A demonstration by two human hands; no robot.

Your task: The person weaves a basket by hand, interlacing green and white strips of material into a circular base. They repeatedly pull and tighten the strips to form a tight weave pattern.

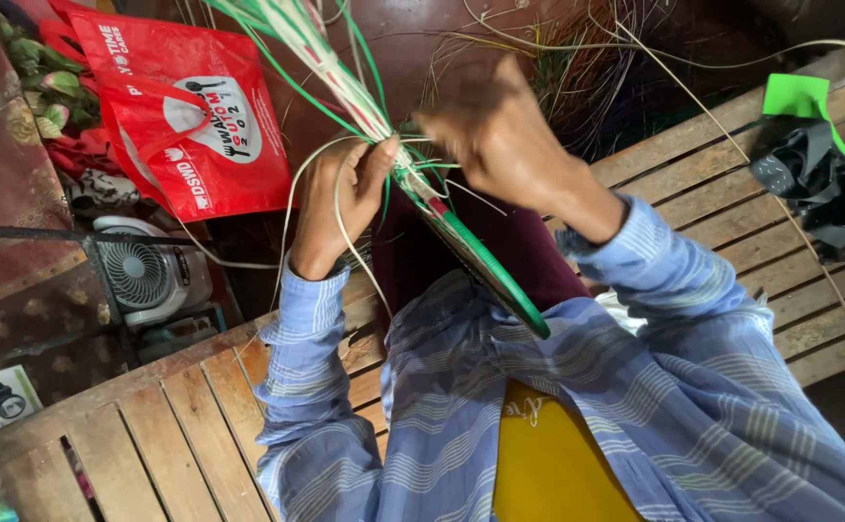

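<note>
Glossy plastic weaving strips (345, 77) meet the left hand (340, 208); below it, a matt, rough wooden slatted bench (181, 425); beside it, a shiny red shopping bag (190, 116).

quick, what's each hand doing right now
left hand: closed on pale cane strands
right hand: fingers curled at the woven piece, grip cannot be told

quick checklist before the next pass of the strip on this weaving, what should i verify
1. Left hand pinching the woven piece and a pale strip: ok.
2. Right hand on the strands at the weave point: ok, though blurred.
3. Which strand the right fingers hold: cannot tell.
4. Loose strips fanned out above, not knotted: ok.
5. Green rim of the piece resting against the lap: ok.
6. Spare strips within reach behind the bench: ok.
</note>
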